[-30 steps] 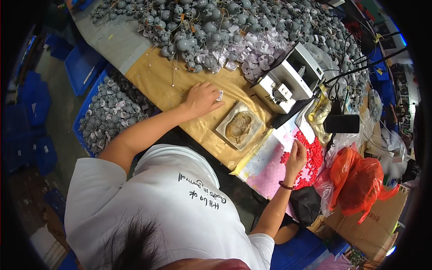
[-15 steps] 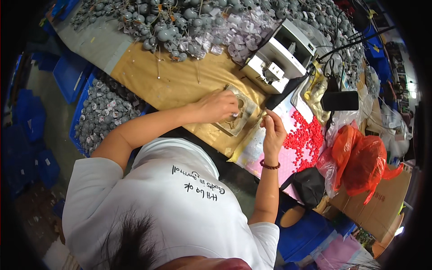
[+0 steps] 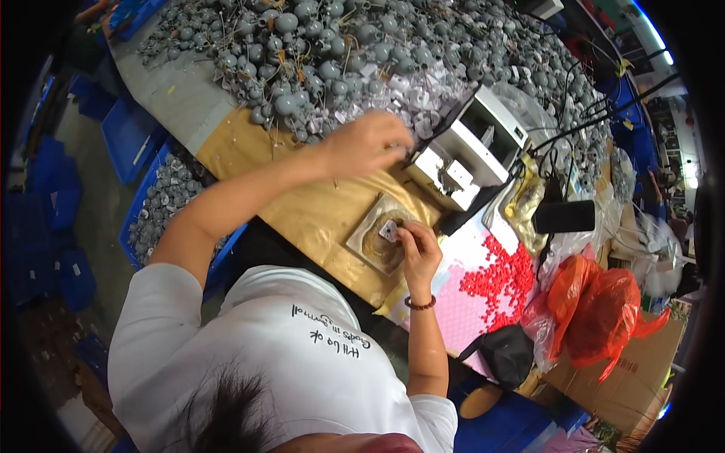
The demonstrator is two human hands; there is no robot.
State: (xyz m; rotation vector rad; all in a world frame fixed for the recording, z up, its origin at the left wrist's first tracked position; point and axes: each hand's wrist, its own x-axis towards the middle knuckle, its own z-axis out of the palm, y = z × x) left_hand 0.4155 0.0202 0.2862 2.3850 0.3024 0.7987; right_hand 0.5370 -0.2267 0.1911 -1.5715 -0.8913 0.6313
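My right hand (image 3: 421,257), with a beaded bracelet on its wrist, pinches a small pale plastic piece (image 3: 388,230) with a dark spot. It holds the piece over the round hollow of a square, worn block (image 3: 359,241). Farther off, my left hand (image 3: 366,145) hovers above the brown-covered table, near the heap of pale wrapped pieces (image 3: 423,94) and beside the white box-shaped device (image 3: 447,175). Motion smears its fingers, and whether anything is in them is hidden.
Grey rounded parts (image 3: 302,45) with thin stems heap along the far side. Small red pieces (image 3: 502,283) lie on a pink sheet at the right, near a phone (image 3: 564,217) and an orange-red plastic bag (image 3: 600,309). A blue bin (image 3: 128,219) of grey parts stands left.
My left hand has left the block and moved away toward the far heap. My right hand has moved left to the block, where the pale piece now shows at its fingertips.
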